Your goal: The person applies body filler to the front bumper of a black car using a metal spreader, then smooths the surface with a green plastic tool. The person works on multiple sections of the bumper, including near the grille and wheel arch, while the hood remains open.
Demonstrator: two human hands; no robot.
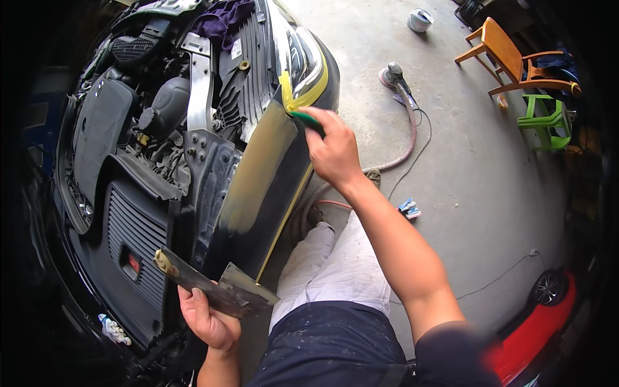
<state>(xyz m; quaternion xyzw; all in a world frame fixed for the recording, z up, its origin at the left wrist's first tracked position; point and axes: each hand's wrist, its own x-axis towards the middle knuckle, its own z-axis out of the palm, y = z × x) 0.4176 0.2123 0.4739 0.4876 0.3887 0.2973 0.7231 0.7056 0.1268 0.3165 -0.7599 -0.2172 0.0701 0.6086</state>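
Observation:
My right hand [332, 145] is closed on a green putty spreader [311, 121], its edge against the fender's corner below the headlight. Yellow masking tape [309, 93] runs along the headlight [298, 61] there. Tan filler [255, 171] coats the top of the dark fender [278, 184], smeared along its length. Low on the left, my left hand [209, 319] grips a dark, stained mixing board [222, 291]. A lump of yellowish putty [164, 262] sits on its far end. A flat, squarish plate [248, 284] juts from its right side; whether it is a separate piece I cannot tell.
The car's open engine bay [155, 116] fills the left, with a purple cloth [222, 22] at its far edge. On the floor lie a sander [394, 79] with a hose [409, 138] and a tin [420, 20]. A wooden chair [503, 48] and green stool [545, 122] stand right.

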